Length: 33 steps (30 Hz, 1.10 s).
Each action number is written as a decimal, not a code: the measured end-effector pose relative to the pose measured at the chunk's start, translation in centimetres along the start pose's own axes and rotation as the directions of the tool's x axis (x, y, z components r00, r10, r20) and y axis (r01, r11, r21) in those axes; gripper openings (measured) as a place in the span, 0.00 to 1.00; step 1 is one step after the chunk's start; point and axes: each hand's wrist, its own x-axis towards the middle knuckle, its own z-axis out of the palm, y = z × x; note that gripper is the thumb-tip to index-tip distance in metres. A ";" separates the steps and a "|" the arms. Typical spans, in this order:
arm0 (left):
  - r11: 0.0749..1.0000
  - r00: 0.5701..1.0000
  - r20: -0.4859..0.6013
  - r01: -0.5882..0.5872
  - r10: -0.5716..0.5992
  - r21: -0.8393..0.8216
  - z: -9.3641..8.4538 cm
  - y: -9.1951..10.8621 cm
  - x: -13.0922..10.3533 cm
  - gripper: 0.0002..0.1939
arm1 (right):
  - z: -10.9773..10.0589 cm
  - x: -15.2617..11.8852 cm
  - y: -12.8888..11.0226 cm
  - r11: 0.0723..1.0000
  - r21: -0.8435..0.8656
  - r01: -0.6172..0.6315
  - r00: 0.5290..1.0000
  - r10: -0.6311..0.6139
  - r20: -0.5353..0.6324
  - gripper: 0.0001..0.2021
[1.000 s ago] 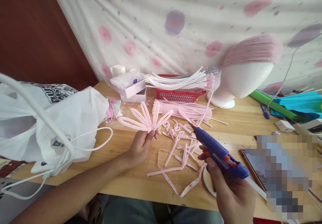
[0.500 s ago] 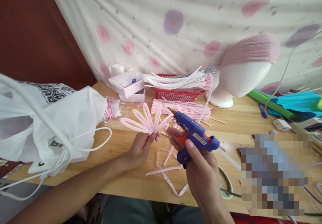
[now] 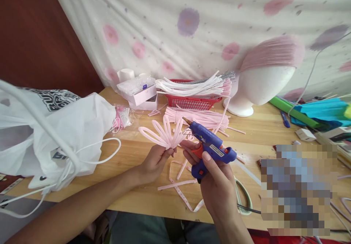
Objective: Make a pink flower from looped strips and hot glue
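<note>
Left grip (image 3: 155, 161): pinching pink loops (image 3: 168, 141), already shaped and gathered. Right grip (image 3: 219, 182): wrapped round blue glue gun (image 3: 210, 141). Seemingly unworked: pink stem bundle (image 3: 197, 118) on counter (image 3: 131, 197).

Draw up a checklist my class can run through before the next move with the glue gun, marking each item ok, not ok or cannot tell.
1. Loops held: ok. The left hand pinches the pink loops at their gathered base.
2. Gun held: ok. The right hand grips the glue gun.
3. Nozzle off the left hand: ok. The nozzle is apart from it, higher in the picture.
4. Glue stick in: ok. The glue stick sticks out of the gun's back.
5. Nozzle hot: cannot tell.
6. Tabletop tidy: not ok. The tape measure and cut strips lie near the hands.
</note>
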 end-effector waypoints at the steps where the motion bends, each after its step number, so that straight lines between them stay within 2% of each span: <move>1: 1.000 1.000 -0.004 -0.001 0.001 0.000 0.0 0.0 0.0 0.19 | 0.0 0.0 0.0 1.000 0.006 0.001 1.000 -0.001 -0.001 0.12; 8: 1.000 0.999 -0.036 -0.029 0.028 -0.002 0.0 -0.2 -0.1 0.19 | -0.1 -0.1 -0.3 1.000 0.019 0.023 0.999 -0.022 -0.026 0.13; 14: 1.000 0.999 -0.047 -0.024 0.024 0.006 -0.2 -0.1 0.1 0.22 | -0.1 0.1 -0.6 0.999 0.001 0.042 0.994 -0.041 -0.097 0.13; 17: 1.000 0.999 -0.036 -0.017 0.017 0.008 -0.3 -0.2 0.1 0.24 | -0.4 0.4 -1.4 0.996 -0.077 0.033 0.983 -0.047 -0.178 0.14; 20: 1.000 0.999 -0.037 -0.021 0.021 0.008 -0.4 -0.5 0.1 0.25 | -1.8 1.0 -2.8 0.963 -0.253 0.096 0.938 -0.172 -0.300 0.16; 22: 0.999 0.998 -0.053 -0.020 0.022 0.024 -0.4 -0.7 0.1 0.26 | -3.4 1.5 -3.8 0.881 -0.455 0.131 0.857 -0.331 -0.395 0.17; 23: 0.999 0.998 -0.061 -0.021 0.023 0.034 -0.4 -0.8 0.1 0.26 | -4.4 1.8 -4.2 0.809 -0.577 0.111 0.799 -0.418 -0.432 0.18; 25: 0.999 0.997 -0.075 -0.024 0.028 0.046 -0.4 -1.0 0.1 0.26 | -6.6 2.4 -4.8 0.619 -0.784 -0.041 0.734 -0.514 -0.444 0.19; 27: 0.998 0.995 -0.088 -0.032 0.036 0.050 -0.3 -1.2 0.1 0.25 | -8.9 3.0 -5.0 0.441 -0.868 -0.230 0.734 -0.507 -0.452 0.19; 29: 0.998 0.993 -0.106 -0.037 0.043 0.058 -0.3 -1.5 0.1 0.25 | -10.9 3.4 -4.9 0.339 -0.875 -0.345 0.742 -0.473 -0.475 0.20; 33: 0.998 0.994 -0.101 -0.031 0.037 0.060 -0.3 -1.8 0.1 0.25 | -13.6 3.6 -4.4 0.282 -0.873 -0.398 0.786 -0.385 -0.483 0.21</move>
